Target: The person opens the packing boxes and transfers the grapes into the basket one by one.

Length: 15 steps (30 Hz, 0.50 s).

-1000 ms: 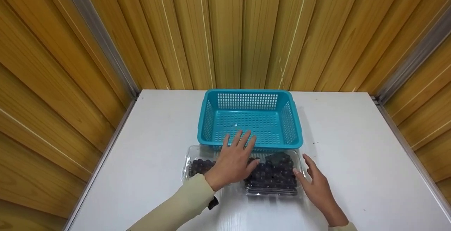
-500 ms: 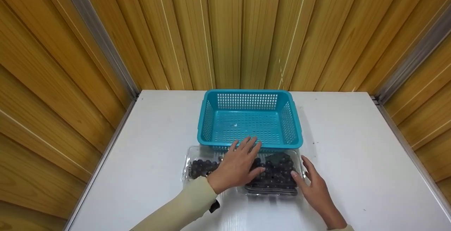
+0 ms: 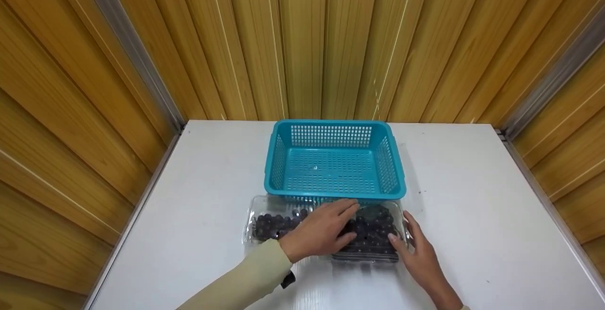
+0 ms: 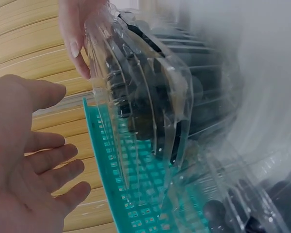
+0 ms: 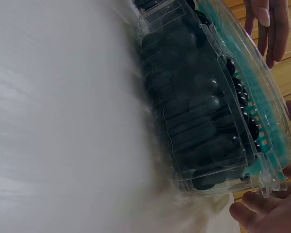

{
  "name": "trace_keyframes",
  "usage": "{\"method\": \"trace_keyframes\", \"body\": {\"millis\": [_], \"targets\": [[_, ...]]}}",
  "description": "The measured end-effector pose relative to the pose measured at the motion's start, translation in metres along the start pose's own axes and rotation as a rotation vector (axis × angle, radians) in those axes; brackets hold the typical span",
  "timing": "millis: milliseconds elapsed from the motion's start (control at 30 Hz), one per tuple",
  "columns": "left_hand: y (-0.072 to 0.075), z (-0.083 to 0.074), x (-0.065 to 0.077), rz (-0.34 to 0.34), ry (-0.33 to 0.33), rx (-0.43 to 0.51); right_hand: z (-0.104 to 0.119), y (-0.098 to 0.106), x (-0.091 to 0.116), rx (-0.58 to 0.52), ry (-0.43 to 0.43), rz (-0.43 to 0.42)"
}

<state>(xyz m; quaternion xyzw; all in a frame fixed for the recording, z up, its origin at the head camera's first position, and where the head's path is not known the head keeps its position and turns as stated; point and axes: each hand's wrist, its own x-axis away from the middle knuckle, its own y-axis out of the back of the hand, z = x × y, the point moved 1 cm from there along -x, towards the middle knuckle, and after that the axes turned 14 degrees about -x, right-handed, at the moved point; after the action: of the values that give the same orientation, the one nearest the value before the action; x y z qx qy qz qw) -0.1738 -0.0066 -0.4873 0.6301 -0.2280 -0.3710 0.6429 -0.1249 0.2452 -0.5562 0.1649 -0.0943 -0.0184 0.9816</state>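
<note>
Two clear plastic clamshell boxes of dark grapes stand side by side: the right box (image 3: 368, 234) and the left box (image 3: 272, 225). My left hand (image 3: 319, 229) is over the area where they meet, its fingers extended, hiding part of both. In the left wrist view, a small gap shows between its fingertips and the clear plastic. My right hand (image 3: 422, 255) is at the right end of the right box, thumb over the lid and fingers spread along the side. Near these fingers, a clear tab (image 5: 269, 180) shows at the box's corner in the right wrist view.
A teal perforated basket (image 3: 331, 161) stands directly behind the boxes, with its front wall close to them. Everything rests on a white table (image 3: 203, 225). Wood-patterned panels (image 3: 302, 40) rise behind the table and at both sides.
My left hand has come back from the basket's front rim and moved slightly right over the boxes. My right hand has shifted a little left, its thumb further over the right box.
</note>
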Motion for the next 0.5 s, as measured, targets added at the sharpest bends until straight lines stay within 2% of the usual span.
{"method": "trace_keyframes", "body": {"millis": [300,500], "targets": [[-0.008,-0.002,0.001,0.059,-0.041,-0.007,-0.005,-0.002,0.004,-0.035,0.051,-0.014],[-0.012,-0.004,-0.001,0.099,-0.041,-0.014,-0.006,-0.003,0.005,-0.052,0.017,-0.011]]}}
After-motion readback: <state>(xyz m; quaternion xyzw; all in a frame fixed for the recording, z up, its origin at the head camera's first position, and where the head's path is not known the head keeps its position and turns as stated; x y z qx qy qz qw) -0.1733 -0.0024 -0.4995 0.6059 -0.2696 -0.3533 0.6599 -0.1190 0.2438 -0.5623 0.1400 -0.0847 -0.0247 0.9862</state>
